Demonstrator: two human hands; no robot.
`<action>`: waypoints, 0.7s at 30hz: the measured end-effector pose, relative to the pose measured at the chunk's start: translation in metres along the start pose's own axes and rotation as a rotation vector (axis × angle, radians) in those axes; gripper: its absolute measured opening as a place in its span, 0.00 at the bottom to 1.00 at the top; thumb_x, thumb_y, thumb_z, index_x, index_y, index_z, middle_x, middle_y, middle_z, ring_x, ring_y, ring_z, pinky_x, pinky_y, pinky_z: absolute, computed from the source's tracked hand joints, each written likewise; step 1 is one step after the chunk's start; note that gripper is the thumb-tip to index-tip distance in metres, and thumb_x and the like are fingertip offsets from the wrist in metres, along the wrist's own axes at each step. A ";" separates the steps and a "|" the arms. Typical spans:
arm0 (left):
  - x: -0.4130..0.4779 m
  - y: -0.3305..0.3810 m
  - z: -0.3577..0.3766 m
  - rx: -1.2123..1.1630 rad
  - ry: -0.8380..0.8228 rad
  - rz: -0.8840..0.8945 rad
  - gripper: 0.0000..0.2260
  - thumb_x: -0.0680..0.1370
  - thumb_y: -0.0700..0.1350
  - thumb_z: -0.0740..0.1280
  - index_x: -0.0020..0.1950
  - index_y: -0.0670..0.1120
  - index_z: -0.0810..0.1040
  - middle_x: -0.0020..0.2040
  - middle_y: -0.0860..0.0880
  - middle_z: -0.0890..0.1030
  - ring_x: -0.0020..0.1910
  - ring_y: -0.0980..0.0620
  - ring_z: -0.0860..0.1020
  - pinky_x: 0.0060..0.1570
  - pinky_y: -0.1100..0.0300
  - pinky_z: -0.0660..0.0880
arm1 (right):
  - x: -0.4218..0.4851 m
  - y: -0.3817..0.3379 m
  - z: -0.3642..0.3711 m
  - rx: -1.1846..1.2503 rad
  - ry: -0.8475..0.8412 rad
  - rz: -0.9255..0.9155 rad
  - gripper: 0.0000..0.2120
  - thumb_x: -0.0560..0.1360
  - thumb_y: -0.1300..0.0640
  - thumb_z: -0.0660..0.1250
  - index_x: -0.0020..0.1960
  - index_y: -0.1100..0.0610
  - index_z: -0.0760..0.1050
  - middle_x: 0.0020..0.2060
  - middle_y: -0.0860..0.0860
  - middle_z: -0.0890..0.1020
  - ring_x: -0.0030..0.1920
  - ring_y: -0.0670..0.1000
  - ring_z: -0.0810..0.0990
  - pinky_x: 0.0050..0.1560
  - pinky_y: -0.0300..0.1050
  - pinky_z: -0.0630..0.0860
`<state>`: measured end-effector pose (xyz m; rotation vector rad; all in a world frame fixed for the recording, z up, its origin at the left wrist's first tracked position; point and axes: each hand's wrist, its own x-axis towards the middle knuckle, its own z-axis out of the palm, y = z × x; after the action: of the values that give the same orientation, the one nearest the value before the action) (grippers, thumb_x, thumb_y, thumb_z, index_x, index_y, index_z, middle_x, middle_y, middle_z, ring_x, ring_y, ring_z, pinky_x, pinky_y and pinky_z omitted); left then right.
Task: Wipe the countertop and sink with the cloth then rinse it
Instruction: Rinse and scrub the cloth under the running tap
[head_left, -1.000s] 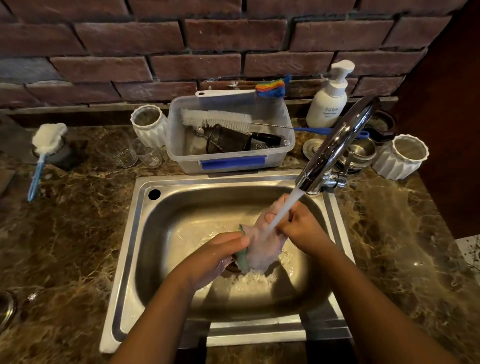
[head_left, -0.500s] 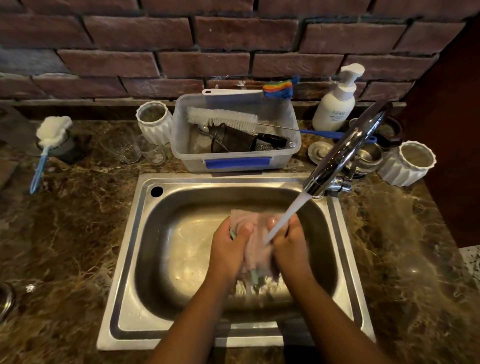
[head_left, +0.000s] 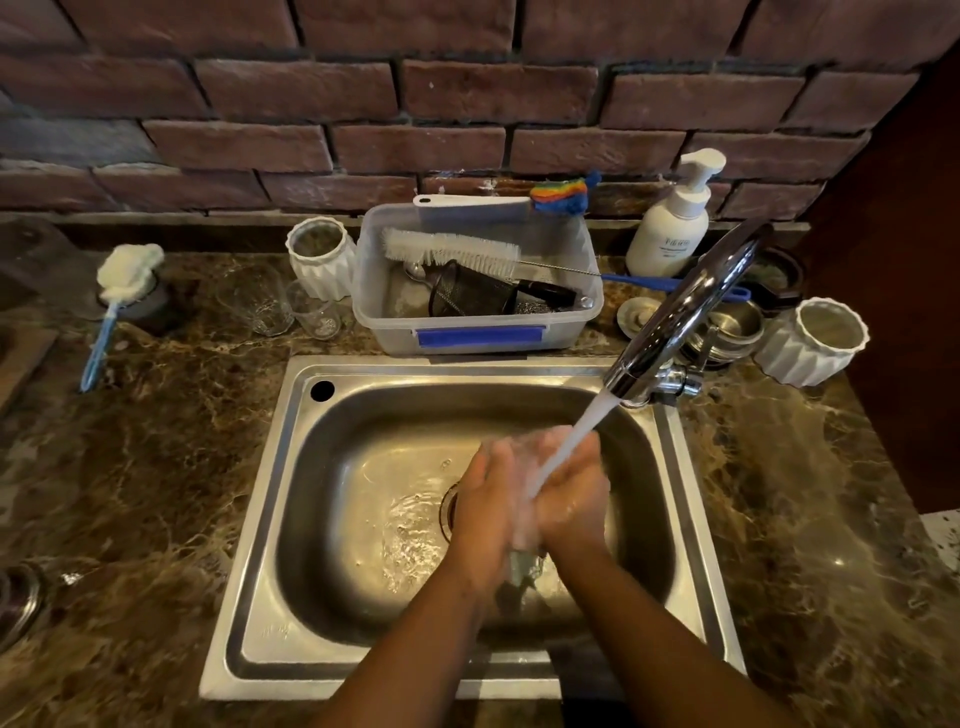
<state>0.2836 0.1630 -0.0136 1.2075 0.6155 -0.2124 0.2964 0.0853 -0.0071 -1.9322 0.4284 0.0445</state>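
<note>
As the left hand (head_left: 485, 512) and right hand (head_left: 574, 501) clamp together on the bunched cloth (head_left: 522, 565), its corner hanging below them over the sink (head_left: 322, 493), the tap (head_left: 685, 312) streams onto it: this is the rinse; next probably calls for wringing it out

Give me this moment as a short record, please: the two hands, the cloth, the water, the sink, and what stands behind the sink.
left hand: holds the cloth against the right hand
right hand: holds the same cloth, under the stream
cloth: squeezed between both hands, little of it visible
water: runs from the faucet onto the hands
sink: wet basin, hands above it near the drain
behind the sink: plastic tub with a bottle brush; pump bottle to its right
task stage: rinsing the cloth
</note>
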 end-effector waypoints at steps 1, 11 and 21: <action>-0.001 0.000 0.000 0.030 -0.014 0.000 0.12 0.84 0.52 0.62 0.59 0.47 0.80 0.52 0.44 0.85 0.48 0.48 0.86 0.45 0.53 0.82 | 0.008 0.004 -0.003 -0.061 0.015 0.066 0.05 0.79 0.55 0.66 0.50 0.54 0.70 0.45 0.52 0.80 0.46 0.54 0.82 0.50 0.55 0.81; -0.005 -0.009 -0.005 0.020 -0.043 -0.098 0.17 0.82 0.60 0.59 0.59 0.52 0.80 0.60 0.49 0.82 0.60 0.48 0.80 0.66 0.44 0.75 | -0.027 -0.003 0.010 0.084 -0.084 0.024 0.08 0.79 0.46 0.67 0.52 0.49 0.77 0.38 0.48 0.85 0.39 0.45 0.85 0.40 0.42 0.83; 0.000 0.006 -0.007 -0.010 0.054 -0.095 0.10 0.82 0.49 0.66 0.49 0.42 0.80 0.41 0.43 0.83 0.40 0.47 0.84 0.40 0.56 0.81 | -0.025 -0.004 -0.005 0.110 -0.108 0.088 0.06 0.83 0.52 0.62 0.47 0.50 0.71 0.38 0.51 0.83 0.35 0.48 0.82 0.33 0.43 0.80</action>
<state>0.2840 0.1720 -0.0103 1.1790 0.7215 -0.2572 0.2739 0.0888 0.0043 -1.7930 0.4347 0.1781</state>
